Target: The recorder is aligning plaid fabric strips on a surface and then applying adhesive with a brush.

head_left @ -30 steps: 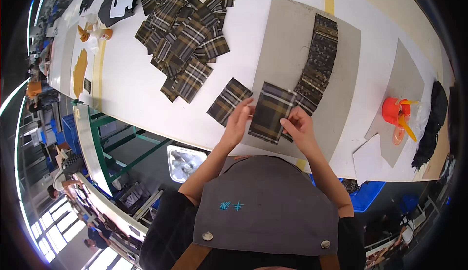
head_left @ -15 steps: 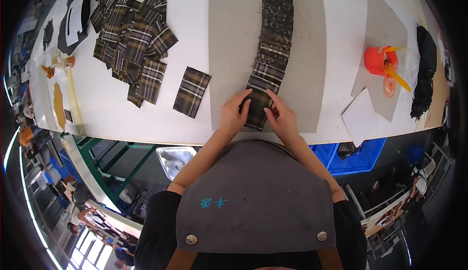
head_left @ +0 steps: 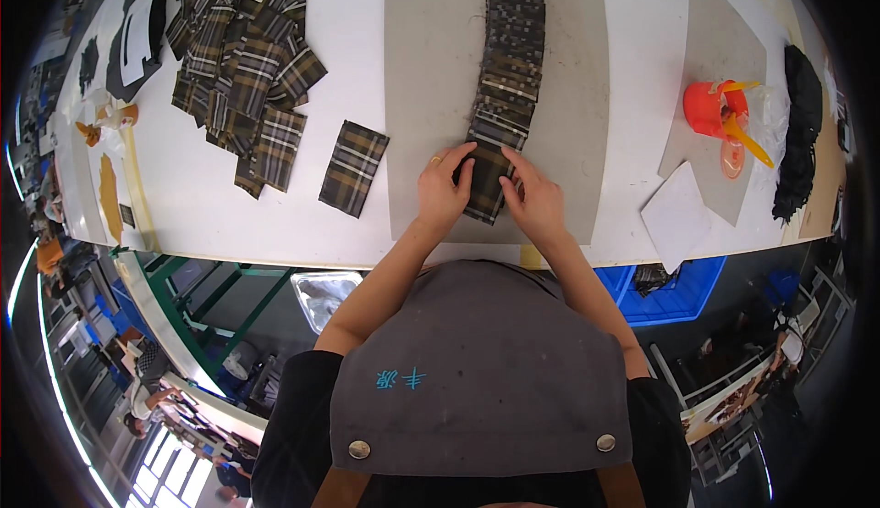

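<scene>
A long row of overlapping plaid fabric pieces (head_left: 511, 49) runs away from me over a grey board (head_left: 431, 77). At its near end lies a dark plaid fabric piece (head_left: 486, 198), flat on the board. My left hand (head_left: 445, 187) has its bent fingers and thumb at this piece's left edge. From the other side, my right hand (head_left: 534, 198) holds the right edge between thumb and index finger. A single plaid piece (head_left: 354, 169) rests on the white table, left of the board.
Farther left is a loose heap of plaid pieces (head_left: 252, 68), some with white labels. On the right stand a red pot (head_left: 704, 109) with yellow-handled tools, a white sheet (head_left: 676, 216) and a black bundle (head_left: 799, 132). A blue crate (head_left: 674, 302) sits below the table edge.
Both hands have moved slightly away from me with the near plaid piece. The pieces just beyond it now overlap more closely.
</scene>
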`<state>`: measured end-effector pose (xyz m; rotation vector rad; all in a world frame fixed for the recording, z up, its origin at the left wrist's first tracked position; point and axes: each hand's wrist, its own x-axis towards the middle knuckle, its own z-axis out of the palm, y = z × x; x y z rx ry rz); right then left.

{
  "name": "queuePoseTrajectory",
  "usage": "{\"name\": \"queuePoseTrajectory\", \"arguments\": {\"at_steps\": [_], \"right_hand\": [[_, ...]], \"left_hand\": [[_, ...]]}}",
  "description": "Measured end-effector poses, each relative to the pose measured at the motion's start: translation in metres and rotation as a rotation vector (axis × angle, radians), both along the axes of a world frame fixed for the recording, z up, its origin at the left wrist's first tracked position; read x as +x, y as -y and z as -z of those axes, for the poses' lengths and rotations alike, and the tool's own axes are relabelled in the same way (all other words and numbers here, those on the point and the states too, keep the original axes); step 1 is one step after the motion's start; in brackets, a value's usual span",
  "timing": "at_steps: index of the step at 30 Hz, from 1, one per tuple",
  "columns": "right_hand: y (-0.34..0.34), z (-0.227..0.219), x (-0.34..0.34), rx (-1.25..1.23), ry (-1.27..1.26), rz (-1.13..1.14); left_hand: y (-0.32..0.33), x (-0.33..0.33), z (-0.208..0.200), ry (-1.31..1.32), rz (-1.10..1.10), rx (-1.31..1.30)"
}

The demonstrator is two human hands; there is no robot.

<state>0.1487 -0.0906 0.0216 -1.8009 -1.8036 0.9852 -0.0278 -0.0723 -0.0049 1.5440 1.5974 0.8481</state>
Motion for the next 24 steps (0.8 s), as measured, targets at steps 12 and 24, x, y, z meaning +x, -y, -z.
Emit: {"name": "queuePoseTrajectory", "arguments": {"at_steps": [12,24], "right_hand": [[0.001,0.003,0.0,-0.044,0.02,0.003],[0.002,-0.018,-0.001,-0.088,0.023,0.033]], "left_hand": [[0.002,0.0,0.005,-0.038,-0.019,0.078],[-0.001,-0.037,-0.017,-0.321,-0.097,0.218]]}}
